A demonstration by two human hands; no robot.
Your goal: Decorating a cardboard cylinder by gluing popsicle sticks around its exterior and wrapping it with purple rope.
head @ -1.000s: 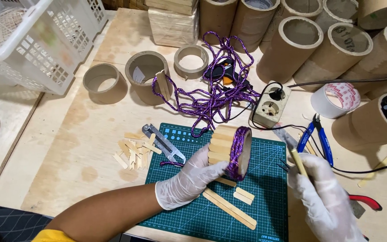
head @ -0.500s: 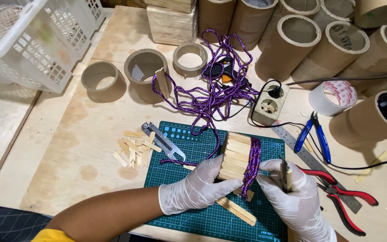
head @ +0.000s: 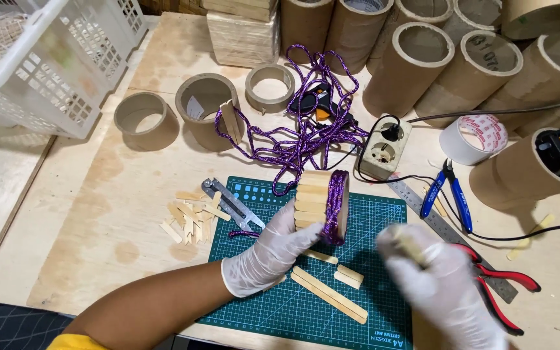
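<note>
Right hand [head: 445, 285]: white thin glove, motion-blurred; closed around a small pale stick-like piece; exact finger spread cannot be told.
Left hand [head: 270, 253]: white glove, smooth and slightly wrinkled; fingers curled and pressed against the side of the slat-clad cylinder, gripping it.
Flat wooden sticks [head: 328, 295]: pale, thin, straight-edged; lying on the mat just beside the left hand.
Cutting mat [head: 280, 304]: green, gridded, matte; lies on the plywood table.
Slat-clad cylinder [head: 319, 204]: short drum on its side, covered in pale wooden slats, one end wound with purple cord; held above the mat's upper middle.
Stick offcuts [head: 189, 217]: small loose heap of pale splinters, left of the mat.
Metal cutter [head: 231, 204]: grey, hinged, at the mat's top-left corner.
Red-handled pliers [head: 497, 288]: glossy grips, right of the right hand.
Steel ruler [head: 422, 207]: thin, lying diagonally.
Blue-handled pliers [head: 448, 194]: beside the ruler.
Purple cord [head: 299, 133]: braided, tangled loose pile beyond the mat.
Socket block [head: 384, 149]: cream plastic, black plug inserted.
Tape roll [head: 471, 139]: white, printed.
Cardboard rings [head: 140, 120]: brown, short, open.
Cardboard tubes [head: 422, 65]: tall, brown, clustered far right.
Plastic basket [head: 40, 58]: white lattice, far left.
</note>
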